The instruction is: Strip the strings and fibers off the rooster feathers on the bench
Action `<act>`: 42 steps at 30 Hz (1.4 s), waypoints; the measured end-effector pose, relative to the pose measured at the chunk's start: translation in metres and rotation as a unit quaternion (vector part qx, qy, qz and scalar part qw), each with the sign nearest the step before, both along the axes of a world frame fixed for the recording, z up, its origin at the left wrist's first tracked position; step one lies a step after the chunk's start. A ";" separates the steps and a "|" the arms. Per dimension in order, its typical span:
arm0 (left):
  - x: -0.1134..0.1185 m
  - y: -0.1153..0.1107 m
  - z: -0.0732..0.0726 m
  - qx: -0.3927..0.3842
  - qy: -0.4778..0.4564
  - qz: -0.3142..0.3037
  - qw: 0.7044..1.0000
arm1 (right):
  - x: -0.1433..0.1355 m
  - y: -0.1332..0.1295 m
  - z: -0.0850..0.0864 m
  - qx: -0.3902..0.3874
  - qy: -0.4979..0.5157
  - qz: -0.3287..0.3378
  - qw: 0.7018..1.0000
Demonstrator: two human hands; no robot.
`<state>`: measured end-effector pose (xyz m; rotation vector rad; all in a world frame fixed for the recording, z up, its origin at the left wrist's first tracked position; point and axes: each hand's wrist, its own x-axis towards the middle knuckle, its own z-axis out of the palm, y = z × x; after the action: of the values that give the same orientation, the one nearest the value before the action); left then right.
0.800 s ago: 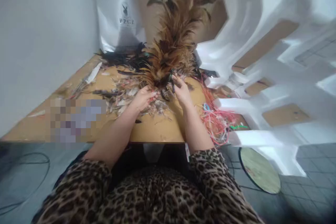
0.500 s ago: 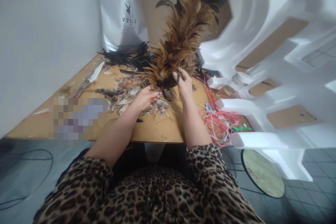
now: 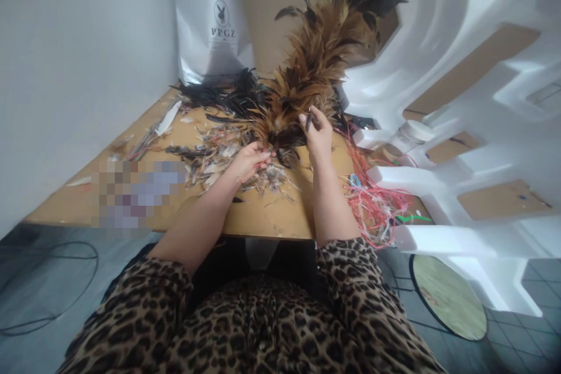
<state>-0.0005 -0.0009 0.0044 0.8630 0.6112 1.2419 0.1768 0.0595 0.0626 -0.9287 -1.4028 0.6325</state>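
A long feather duster, brown with black feathers at its far end, slants from the desk up to the upper right. My left hand is closed in a pinch at its near end; the handle itself is hidden by fingers and feathers. To the right of the lower plumage, my right hand is closed with thumb and fingertips on a small dark piece, too blurred to tell its kind. Loose feathers lie scattered under and left of my left hand. Black feathers are heaped behind them.
Tangled red and white strings lie at the desk's right side, beside white moulded foam. A silvery bag stands at the back. Light feathers lie on the left of the wooden desk. A round disc is low on the right.
My right hand has drawn slightly away from the duster's near end, and the dark strip between my hands no longer shows stretched there. My left hand keeps its pinch. The whole view has shifted a little.
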 end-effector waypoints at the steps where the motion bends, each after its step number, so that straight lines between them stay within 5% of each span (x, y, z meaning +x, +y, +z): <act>1: 0.000 -0.001 0.001 0.000 0.003 0.002 1.000 | 0.000 0.000 0.000 0.004 0.000 -0.003 1.000; 16: -0.008 -0.001 0.006 0.002 -0.026 0.027 0.999 | 0.026 -0.021 -0.002 -0.064 -0.007 -0.020 0.998; 24: -0.021 0.002 0.011 0.014 -0.075 0.044 0.996 | 0.045 -0.026 -0.011 -0.177 -0.086 0.082 0.977; 31: -0.023 -0.002 0.019 -0.009 -0.109 0.028 0.994 | 0.035 -0.039 -0.007 -0.132 -0.239 0.161 0.949; 42: -0.019 0.000 0.009 -0.026 -0.044 -0.042 0.998 | 0.012 -0.037 -0.012 -0.087 -0.095 0.050 0.990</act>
<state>-0.0192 -0.0010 0.0134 0.7796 0.5294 1.1767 0.1887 0.0226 0.0508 -1.0830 -1.5898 0.7677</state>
